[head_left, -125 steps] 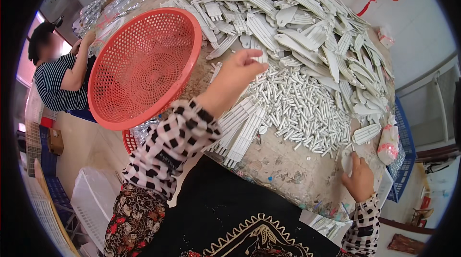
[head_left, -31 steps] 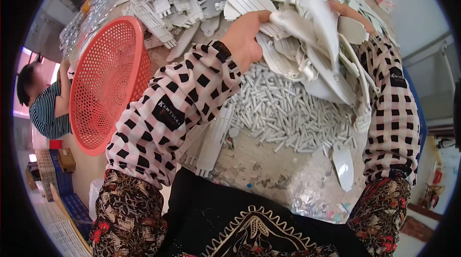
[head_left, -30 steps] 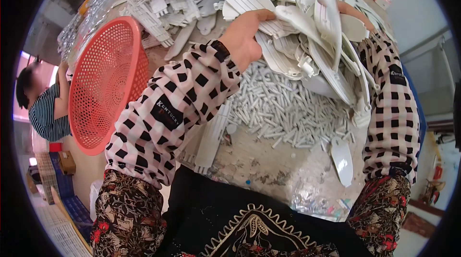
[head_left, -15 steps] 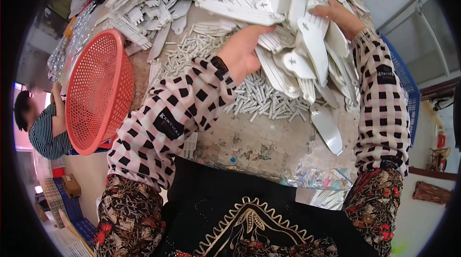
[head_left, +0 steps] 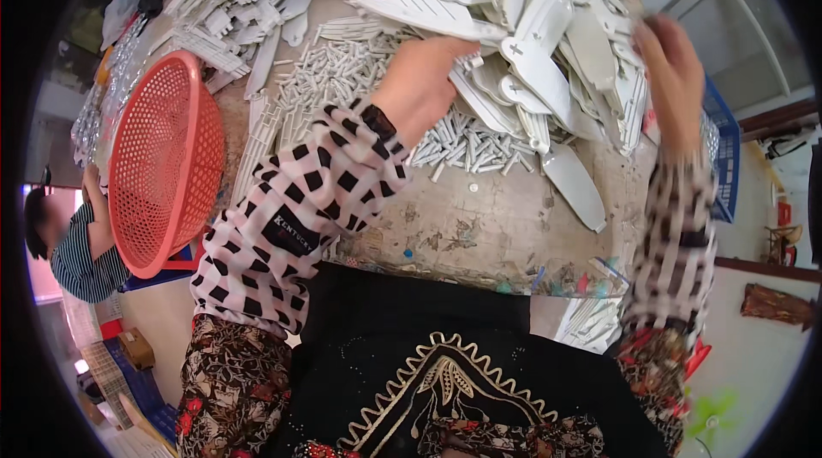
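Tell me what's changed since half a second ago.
The right hand has come off the white flat pieces and moved right, blurred. The left hand stays at their left side, pegs beside it; the red basket remains at left.

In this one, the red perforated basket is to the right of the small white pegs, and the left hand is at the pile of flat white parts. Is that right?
Not quite: the head view shows the red perforated basket to the left of the small white pegs. The left hand is indeed at the pile of flat white parts.
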Demonstrator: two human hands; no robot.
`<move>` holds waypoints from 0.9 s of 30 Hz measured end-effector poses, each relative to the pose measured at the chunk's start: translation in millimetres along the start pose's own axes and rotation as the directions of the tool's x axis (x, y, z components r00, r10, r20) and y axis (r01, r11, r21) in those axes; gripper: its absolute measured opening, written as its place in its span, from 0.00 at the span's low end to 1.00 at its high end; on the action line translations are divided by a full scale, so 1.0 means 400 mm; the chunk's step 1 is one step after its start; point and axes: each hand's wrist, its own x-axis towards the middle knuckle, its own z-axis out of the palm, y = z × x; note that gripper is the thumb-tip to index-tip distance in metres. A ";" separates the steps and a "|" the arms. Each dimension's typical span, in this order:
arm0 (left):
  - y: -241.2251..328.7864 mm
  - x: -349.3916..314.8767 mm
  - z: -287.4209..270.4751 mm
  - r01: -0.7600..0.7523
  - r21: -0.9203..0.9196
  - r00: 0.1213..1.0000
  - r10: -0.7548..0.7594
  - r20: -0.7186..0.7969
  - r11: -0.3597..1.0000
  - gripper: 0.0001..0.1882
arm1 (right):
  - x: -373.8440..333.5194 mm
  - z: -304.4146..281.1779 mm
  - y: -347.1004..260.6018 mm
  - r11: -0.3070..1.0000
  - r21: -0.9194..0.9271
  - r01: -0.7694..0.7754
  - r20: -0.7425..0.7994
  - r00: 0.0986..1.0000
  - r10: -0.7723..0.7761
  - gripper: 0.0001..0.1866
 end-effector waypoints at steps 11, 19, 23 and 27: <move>0.006 -0.150 -0.053 -0.051 0.064 0.995 0.045 0.086 0.997 0.15 | -0.498 0.014 0.000 0.740 -0.668 0.076 0.295 0.940 0.170 0.32; -0.011 -0.194 -0.131 0.073 0.143 0.993 -0.086 0.087 0.987 0.09 | -0.510 0.001 0.024 0.694 -0.704 0.148 0.307 0.945 0.110 0.18; -0.028 -0.212 -0.147 0.151 0.186 0.988 -0.155 0.008 0.971 0.15 | -0.548 0.025 -0.023 0.666 -0.679 0.307 0.247 0.951 -0.186 0.17; -0.036 -0.221 -0.173 0.136 0.221 0.990 -0.141 0.009 0.966 0.15 | -0.582 0.050 -0.044 0.654 -0.680 0.333 0.294 0.940 -0.173 0.19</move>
